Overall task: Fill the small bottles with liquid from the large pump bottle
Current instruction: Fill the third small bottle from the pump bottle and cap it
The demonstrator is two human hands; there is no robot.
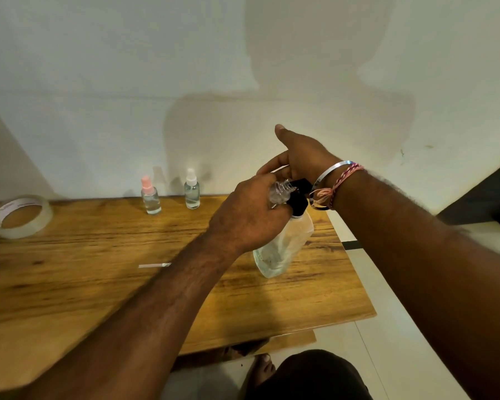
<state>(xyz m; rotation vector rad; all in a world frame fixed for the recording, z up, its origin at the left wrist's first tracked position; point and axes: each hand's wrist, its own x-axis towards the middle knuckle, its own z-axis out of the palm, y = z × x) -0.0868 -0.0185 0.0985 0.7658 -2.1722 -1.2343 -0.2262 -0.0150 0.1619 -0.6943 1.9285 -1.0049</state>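
Centrally, a small clear bottle [280, 192] without a cap is held tilted in the left hand [248, 217], its threaded neck pointed toward the black pump head [299, 197] of the large pump bottle [283, 246]. The left grip is closed around the small bottle's body, with the fingers wrapped over it. The right hand [298, 157] is placed over the pump head from above; its fingers are curled down onto the black top while the thumb is stuck out and up, away from the bottle. Whether the pump is being pressed cannot be told. A metal bangle [329, 171] and a pink thread band [338, 183] are worn on the right wrist.

The large pump bottle is stood on the wooden tabletop [98, 269] near its right edge, and clear liquid is seen in its lower part (the exact level is blurred).

Two more small bottles are set upright near the wall, well apart from the hands: one with a pink spray cap [150, 196] and, just beside it to the right, one with a white spray cap [191, 189]. Clear liquid is seen in both. A roll of clear tape [22, 216] is laid flat at the far left, and a thin white strip [154, 265] is left on the wood nearer the left forearm.
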